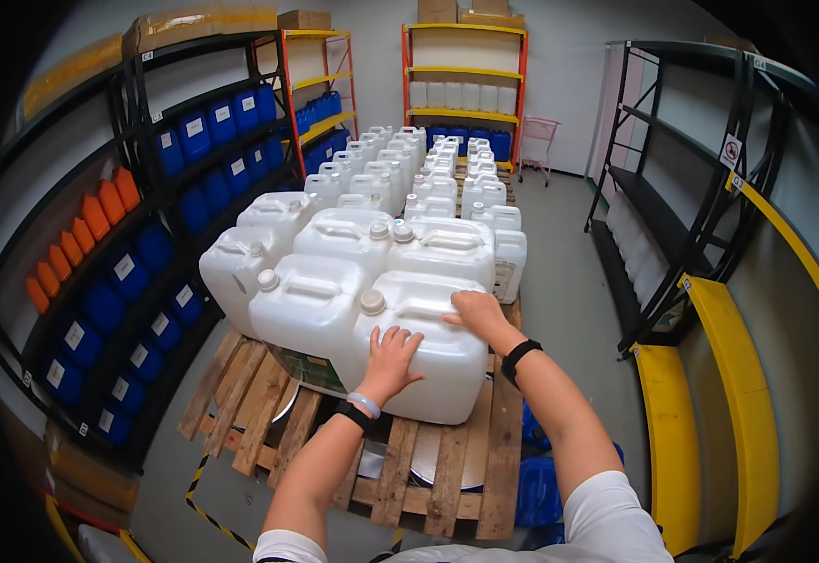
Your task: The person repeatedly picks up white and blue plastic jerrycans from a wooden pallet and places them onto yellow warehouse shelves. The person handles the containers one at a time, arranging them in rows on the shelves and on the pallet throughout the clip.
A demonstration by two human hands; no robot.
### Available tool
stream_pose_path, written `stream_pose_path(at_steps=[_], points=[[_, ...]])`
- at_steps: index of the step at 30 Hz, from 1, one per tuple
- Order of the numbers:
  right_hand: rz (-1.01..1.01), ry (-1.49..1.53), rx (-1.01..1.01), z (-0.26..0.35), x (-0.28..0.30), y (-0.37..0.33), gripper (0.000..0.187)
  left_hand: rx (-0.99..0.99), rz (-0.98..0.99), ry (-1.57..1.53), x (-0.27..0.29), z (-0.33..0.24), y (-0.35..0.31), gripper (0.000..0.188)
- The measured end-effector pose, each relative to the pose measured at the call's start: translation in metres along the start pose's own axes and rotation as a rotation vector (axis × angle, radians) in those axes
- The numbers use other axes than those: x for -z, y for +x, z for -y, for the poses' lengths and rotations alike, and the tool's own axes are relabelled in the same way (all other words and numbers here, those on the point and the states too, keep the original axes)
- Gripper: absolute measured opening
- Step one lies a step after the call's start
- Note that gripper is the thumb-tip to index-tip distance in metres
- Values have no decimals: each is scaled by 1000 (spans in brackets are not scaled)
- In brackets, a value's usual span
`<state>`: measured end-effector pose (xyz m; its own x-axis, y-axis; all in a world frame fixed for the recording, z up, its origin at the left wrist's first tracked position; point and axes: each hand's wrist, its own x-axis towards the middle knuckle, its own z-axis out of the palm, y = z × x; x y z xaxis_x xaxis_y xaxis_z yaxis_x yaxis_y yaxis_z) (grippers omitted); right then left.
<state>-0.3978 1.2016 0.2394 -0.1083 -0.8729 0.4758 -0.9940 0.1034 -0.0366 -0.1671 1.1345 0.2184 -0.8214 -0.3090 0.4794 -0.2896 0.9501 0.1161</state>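
A white translucent plastic jerrycan [447, 371] stands nearest me on a wooden pallet [447, 474], at the front right of a tight group of similar cans. Its round screw cap [372, 301] is on. Against the can's near left side lies my left hand [393, 364], fingers spread, holding nothing. My right hand [481, 315] is closed at the right end of the can's top handle, its fingers curled and partly hidden. Beside it on the left stands another white jerrycan [311, 305] with a dark green label low on its front. More capped cans press up behind.
Rows of white jerrycans [372, 183] stretch away behind. On the left, black shelves [161, 272] hold blue and orange containers. Black racking [672, 197] and yellow beams [728, 394] stand at right. A blue container [539, 493] sits low beside the pallet. A pink cart [539, 145] stands far back.
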Motion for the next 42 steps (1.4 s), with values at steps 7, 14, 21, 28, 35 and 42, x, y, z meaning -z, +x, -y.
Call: stream_pose_path(at_steps=[7,14,21,28,35,42], points=[[-205,201,-232,19,17,-23,34,-3,-6,21,2,-3,-1,77],[-436,301,-447,90,37,-165,17,-7,-41,12,-6,8,-10,78],[-248,-2,-967,167,32,-406,13,-89,29,-71,-18,15,0,85],[-248,-134,-1517,312,38,-523,10,-77,187,-1012,2,-15,-75,63],[-255,-193,-1922,486,24,-596,11,-196,850,-1245,-26,-69,-216,31],[-245,-251,-2346,677,-1,-622,12,-440,1224,-1259,-5,-121,-317,27]])
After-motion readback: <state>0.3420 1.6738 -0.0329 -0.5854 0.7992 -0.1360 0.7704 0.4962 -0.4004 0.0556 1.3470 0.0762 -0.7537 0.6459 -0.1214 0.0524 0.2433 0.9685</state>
